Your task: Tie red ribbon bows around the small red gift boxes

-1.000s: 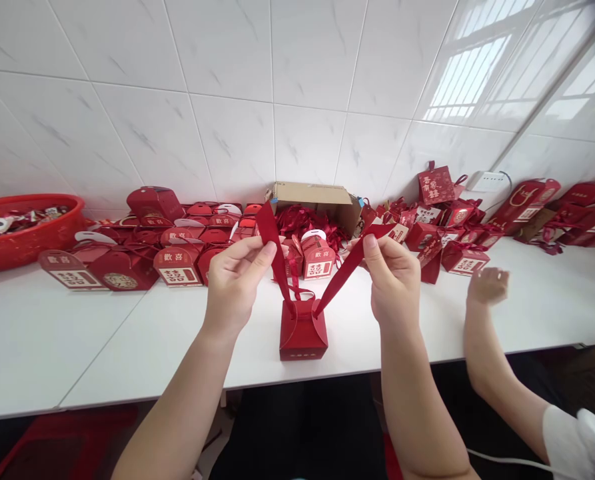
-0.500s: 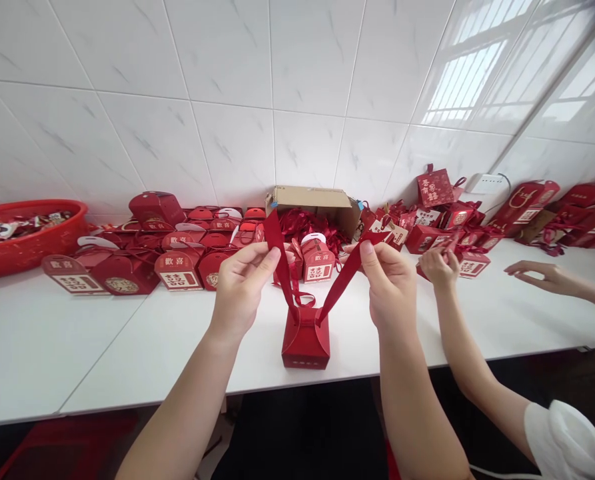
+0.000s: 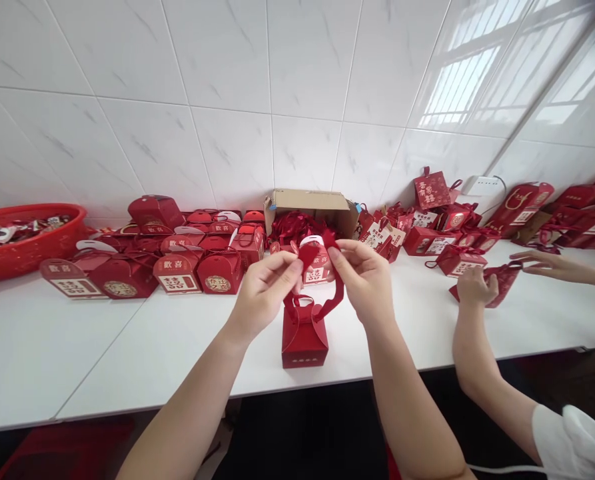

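Observation:
A small red gift box (image 3: 305, 341) stands upright near the table's front edge, its top flaps folded together. A dark red ribbon (image 3: 333, 301) comes out of its top and rises on both sides. Above the box, my left hand (image 3: 270, 288) pinches one ribbon end between thumb and fingers. My right hand (image 3: 364, 277) pinches the other end, close beside the left, and the ribbon ends meet or overlap between them. Just behind my fingers is a red box with a white label (image 3: 316, 273), partly hidden.
Rows of filled red boxes (image 3: 220, 272) stand on the left, beside a red basin (image 3: 32, 240) of wrapped sweets. A cardboard carton (image 3: 312, 199) of ribbon sits at the wall. On the right, a co-worker's hands (image 3: 477, 287) handle a red box (image 3: 500, 283) near more boxes (image 3: 430, 241).
My hands have come together over the box, bringing the ribbon ends from wide apart to meeting. The co-worker's nearer hand has moved right, and a red box is now between the co-worker's hands.

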`<state>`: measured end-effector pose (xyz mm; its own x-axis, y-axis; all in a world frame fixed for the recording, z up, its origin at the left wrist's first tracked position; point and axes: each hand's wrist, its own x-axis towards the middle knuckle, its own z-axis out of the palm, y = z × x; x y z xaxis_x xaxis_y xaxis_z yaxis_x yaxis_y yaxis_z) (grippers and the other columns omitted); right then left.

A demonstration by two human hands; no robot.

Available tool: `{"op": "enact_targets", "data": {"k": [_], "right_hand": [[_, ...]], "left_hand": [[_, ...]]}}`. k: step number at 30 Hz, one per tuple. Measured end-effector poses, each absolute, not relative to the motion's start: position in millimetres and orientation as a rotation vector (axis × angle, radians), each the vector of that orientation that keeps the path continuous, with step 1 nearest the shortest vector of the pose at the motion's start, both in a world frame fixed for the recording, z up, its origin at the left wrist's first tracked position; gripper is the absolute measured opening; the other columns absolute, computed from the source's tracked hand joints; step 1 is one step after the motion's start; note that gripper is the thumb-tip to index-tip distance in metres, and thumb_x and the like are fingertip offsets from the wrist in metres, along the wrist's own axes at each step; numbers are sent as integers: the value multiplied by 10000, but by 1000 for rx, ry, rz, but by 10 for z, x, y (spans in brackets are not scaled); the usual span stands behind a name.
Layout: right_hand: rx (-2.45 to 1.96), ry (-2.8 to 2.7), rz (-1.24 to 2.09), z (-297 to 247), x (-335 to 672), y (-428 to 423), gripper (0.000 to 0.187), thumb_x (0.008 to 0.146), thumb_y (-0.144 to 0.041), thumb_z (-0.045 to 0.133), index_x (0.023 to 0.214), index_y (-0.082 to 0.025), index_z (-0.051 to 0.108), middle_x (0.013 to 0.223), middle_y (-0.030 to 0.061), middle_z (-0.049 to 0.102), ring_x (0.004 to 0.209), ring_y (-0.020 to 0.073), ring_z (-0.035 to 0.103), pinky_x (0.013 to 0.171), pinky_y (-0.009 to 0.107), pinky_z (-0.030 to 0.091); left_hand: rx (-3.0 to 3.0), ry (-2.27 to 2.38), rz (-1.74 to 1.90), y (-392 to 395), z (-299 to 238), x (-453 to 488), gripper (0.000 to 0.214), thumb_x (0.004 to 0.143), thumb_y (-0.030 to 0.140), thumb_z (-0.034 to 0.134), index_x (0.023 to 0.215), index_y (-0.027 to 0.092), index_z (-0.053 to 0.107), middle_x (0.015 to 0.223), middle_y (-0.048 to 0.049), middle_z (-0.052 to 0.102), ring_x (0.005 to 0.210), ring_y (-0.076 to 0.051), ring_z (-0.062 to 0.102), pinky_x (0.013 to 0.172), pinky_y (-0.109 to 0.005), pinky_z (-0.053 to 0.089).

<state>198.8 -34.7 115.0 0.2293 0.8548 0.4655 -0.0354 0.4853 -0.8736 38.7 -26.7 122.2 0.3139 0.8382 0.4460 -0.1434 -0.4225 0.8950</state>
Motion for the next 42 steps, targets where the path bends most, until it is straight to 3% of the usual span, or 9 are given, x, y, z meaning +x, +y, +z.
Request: {"op": "enact_targets", "data": {"k": [5,9,12,16,24,29,32,38,42], "right_hand": [[-787,-1445,811,1092,1969,-372,147,811,-258,617,896,-184,712,702,-2,635,564,103,573,524,241,498],[-660,-1565,784,1028,1998,-360,181,825,-234,635,990,-236,710,910,37,654,817,153,618,671,276,533],[-670,-1581,716,968,2033,-299,151,879,-230,577,962,-238,703,875,36,645,754,144,619,653,286,535],[-671,-1778,487,887,2107,-233,226,918,-154,489,968,-245,690,927,48,677,854,166,649,753,320,547],[-613,-1961,6,762,2167,-167,390,900,-26,418,1117,-241,661,1009,73,703,1051,201,604,917,411,517],[-655,-1838,-10,672,2148,-149,391,894,-64,474,1132,-307,667,1096,50,696,1070,214,606,912,439,520],[-710,-1643,1,571,2175,-217,354,883,-99,526,1118,-314,679,1025,48,715,987,212,642,862,413,533],[-1116,-1188,243,51,2559,-549,187,869,-258,584,1000,-246,718,976,61,721,924,231,663,831,400,527],[-1444,-868,386,-499,2997,-819,280,807,-408,632,941,-179,721,934,98,739,896,278,682,874,462,514]], "left_hand": [[1718,771,1194,-267,1196,408,169,834,304,623,740,165,649,649,27,572,594,-92,508,552,-196,415],[1739,837,1193,-242,1178,401,140,821,293,627,783,163,664,714,8,614,687,-125,565,616,-213,458],[1706,828,1144,-217,1171,352,117,807,261,638,886,177,661,788,-4,644,766,-145,603,676,-230,484],[1505,732,1066,-154,1150,258,247,803,200,628,1048,206,604,725,23,622,711,-124,607,707,-242,490],[1387,669,1016,-113,1108,245,232,796,239,647,1012,162,616,832,-44,667,830,-174,640,770,-298,505],[1649,732,1172,-147,1013,294,362,837,312,601,1170,190,526,882,-42,644,831,-166,620,738,-277,494],[1970,985,1437,-136,914,302,469,821,311,617,1253,211,467,850,-15,619,777,-151,596,732,-262,474],[1952,1413,1608,-153,577,-50,408,801,304,625,1179,222,498,685,43,467,666,-136,518,753,-259,466],[1756,1711,1464,-210,70,-563,366,789,342,612,1130,244,522,655,52,410,634,-139,470,676,-251,440]]}}
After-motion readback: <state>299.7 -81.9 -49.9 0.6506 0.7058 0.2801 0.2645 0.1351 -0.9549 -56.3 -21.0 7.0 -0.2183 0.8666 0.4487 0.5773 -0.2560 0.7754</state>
